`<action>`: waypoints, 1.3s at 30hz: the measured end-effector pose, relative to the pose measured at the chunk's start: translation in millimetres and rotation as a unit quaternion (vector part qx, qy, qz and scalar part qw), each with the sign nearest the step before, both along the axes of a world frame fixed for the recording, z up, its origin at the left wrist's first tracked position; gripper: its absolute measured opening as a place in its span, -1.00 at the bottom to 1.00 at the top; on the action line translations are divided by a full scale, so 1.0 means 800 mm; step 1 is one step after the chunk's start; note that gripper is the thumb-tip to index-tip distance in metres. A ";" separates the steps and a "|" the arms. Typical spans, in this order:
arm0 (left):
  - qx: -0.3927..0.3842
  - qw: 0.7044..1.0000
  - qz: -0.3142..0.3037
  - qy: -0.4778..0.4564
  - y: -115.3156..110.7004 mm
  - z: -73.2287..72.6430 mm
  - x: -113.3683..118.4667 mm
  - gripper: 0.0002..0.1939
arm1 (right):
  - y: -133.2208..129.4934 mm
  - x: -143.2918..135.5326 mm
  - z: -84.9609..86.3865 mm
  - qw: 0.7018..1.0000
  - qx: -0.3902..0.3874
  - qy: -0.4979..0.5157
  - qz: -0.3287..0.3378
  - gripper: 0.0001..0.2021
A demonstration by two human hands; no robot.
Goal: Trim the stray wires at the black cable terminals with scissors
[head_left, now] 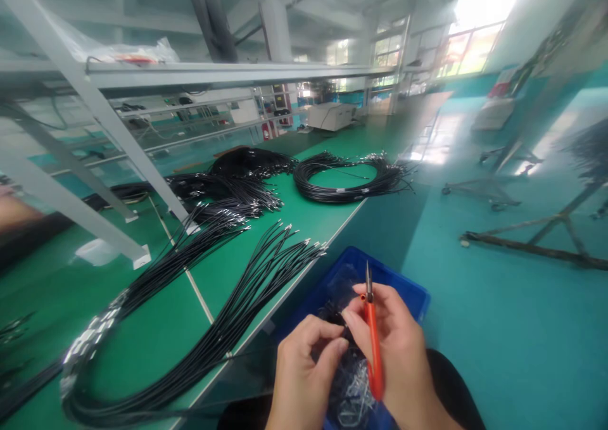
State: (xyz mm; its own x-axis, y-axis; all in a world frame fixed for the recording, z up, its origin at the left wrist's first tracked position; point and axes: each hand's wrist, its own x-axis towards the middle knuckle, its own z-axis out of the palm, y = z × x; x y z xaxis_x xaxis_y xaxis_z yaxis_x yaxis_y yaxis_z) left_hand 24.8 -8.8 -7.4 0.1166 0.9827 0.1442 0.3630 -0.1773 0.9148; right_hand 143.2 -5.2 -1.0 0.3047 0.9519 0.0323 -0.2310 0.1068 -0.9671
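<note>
Orange-handled snips (373, 341) with a pointed metal tip facing up rest in my right hand (396, 341), whose fingers are closed round them. My left hand (308, 366) pinches the end of a thin black cable just left of it; the exact end is hard to make out. Both hands are over a blue bin (418, 297) holding clear plastic bits and small dark parts. Beside them on the green table (190, 316) lies a curved bundle of black cables (237, 303) with silvery tips, partly wrapped at its bend.
A coiled cable bundle (342, 192) and more black cables (251, 164) lie further back on the table. Slanted white shelf posts (123, 139) stand at the left. A white box (330, 116) is at the far end. Wheeled stands (536, 246) are on the floor at the right.
</note>
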 end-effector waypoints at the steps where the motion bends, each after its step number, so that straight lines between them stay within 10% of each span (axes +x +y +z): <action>1: -0.007 1.000 0.002 -0.009 -0.001 -0.001 0.000 -0.88 | -0.001 -0.003 -0.001 1.000 0.002 0.012 -0.009 -0.72; 20: -0.118 0.967 -0.036 -0.225 0.006 0.010 -0.008 -0.90 | -0.010 -0.007 -0.011 0.976 -0.044 0.190 0.093 -0.63; 39: -0.118 0.975 -0.006 -0.188 0.003 0.010 -0.002 -0.85 | -0.009 -0.008 -0.009 0.972 -0.067 0.204 0.090 -0.63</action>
State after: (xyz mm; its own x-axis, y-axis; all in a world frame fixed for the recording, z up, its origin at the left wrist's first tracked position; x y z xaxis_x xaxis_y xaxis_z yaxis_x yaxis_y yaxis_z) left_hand 23.2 -6.6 0.4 0.1100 0.9927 -0.0505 -0.0075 0.0516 0.9986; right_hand 136.6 -12.8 -8.2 0.0944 0.9781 -0.1854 -0.6019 -0.0922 -0.7932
